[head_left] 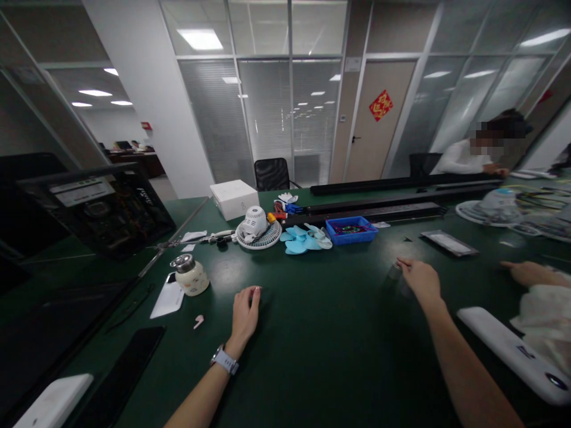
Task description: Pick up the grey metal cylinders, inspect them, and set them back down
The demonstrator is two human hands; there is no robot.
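My left hand (pixel 245 312), with a grey-strapped watch (pixel 224 359) on its wrist, rests on the green table. Its fingers are loosely bent with the thumb alongside, and nothing shows in them. A pink earbud (pixel 198 321) lies to its left, near a cream jar with a metal lid (pixel 191 276). Farther right, my right hand (pixel 422 282) pinches a small grey, cylinder-like piece (pixel 394 271) by its top, at table level; its kind is blurred. Beyond the hands lie light-blue fan blades (pixel 303 239) and a blue tray (pixel 352 236) holding small coloured parts.
A white fan part with grille (pixel 259 229) and a white box (pixel 234 199) stand at the back. Long black bars (pixel 379 211) lie across the far side. At right, another person's hand (pixel 533 273) is near a white elongated device (pixel 513 353). An opened computer unit (pixel 100 205) stands left.
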